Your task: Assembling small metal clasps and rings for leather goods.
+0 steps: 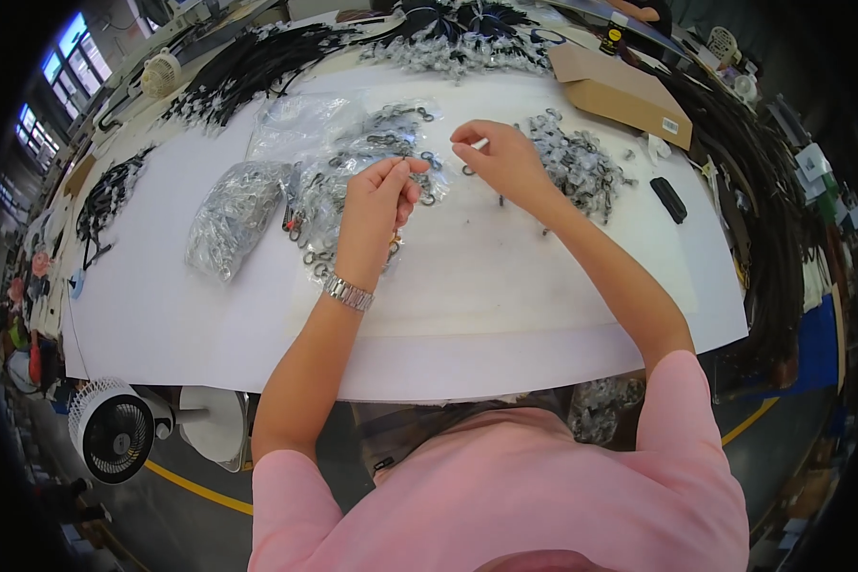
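Observation:
My left hand (pixel 383 195) is closed in a pinch, thumb and forefinger pressed together, above a spread of small metal hook-and-ring pieces on clear plastic. Whatever lies between those fingertips is too small to name. To its right, my right hand (pixel 505 164) curls with thumb and forefinger close together; what it holds, if anything, I cannot make out. Beside the right hand lies a heap of small metal pieces in clear wrapping (pixel 582 170). A stuffed clear plastic bag (pixel 234 217) sits left of my left hand, and a flatter clear bag (pixel 300 124) lies behind it.
Bundles of black cords (pixel 257 71) lie along the far side of the white table (pixel 524 296). An open cardboard box (pixel 620 91) stands at the far right, near a black oblong object (pixel 668 200). A fan (pixel 116 434) stands below the table's left front edge.

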The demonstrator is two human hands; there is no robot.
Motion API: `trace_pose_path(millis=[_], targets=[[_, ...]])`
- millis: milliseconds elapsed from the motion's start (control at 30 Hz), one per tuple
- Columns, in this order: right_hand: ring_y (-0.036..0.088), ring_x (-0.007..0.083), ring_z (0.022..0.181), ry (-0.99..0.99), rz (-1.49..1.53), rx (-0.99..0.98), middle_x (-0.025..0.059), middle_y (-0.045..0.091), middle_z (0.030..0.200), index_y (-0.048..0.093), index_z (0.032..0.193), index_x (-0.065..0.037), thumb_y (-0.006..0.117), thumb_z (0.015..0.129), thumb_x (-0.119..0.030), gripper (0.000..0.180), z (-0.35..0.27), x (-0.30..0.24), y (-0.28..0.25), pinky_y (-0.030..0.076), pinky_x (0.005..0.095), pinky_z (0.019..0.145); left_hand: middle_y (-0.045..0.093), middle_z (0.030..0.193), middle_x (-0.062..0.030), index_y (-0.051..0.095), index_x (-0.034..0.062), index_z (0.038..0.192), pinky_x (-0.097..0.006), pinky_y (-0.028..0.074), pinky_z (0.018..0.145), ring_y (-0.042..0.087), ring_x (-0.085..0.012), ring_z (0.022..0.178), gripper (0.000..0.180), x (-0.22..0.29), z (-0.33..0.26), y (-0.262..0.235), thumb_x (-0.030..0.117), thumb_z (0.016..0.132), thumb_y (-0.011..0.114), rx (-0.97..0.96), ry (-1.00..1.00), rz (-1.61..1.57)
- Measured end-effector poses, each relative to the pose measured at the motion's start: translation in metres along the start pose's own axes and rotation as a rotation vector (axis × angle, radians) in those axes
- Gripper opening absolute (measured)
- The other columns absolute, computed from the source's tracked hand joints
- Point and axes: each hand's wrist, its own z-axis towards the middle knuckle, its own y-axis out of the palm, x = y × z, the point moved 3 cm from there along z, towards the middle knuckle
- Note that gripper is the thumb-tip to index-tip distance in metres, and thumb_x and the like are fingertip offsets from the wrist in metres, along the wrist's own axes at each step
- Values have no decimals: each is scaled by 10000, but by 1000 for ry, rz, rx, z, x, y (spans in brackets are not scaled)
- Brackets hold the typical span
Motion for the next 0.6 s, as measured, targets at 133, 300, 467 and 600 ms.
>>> trace_pose_path(millis=[133,300,467,600], targets=[[728,264,956,-110,-628,-69,135,751,1053,726,1011,-31,735,863,-371,371,67,24,39,576,413,817,574,718,46,712,9,1095,-189,296,462,424,-10,531,246,-11,6,-3,183,1065,541,-9,-37,-84],[744,279,825,-98,-833,-203,125,754,941,717,997,-32,736,843,-338,343,71,38,47,589,406,759,579,732,57,717,17,1091,-186,291,466,424,-6,534,242,-15,7,1,193,1060,554,-53,-94,-52],[721,183,767,163,157,-299,81,727,926,666,988,-47,692,920,-219,187,29,14,15,596,344,748,582,742,62,718,17,1098,-182,286,467,419,0,536,241,-9,10,-10,214,1043,591,3,-26,-9],[713,142,779,380,989,-516,55,723,943,639,1073,-46,611,1020,-200,165,-39,14,16,611,342,788,593,751,56,712,12,1088,-181,284,466,419,2,542,236,7,8,9,223,1019,632,-56,73,159]])
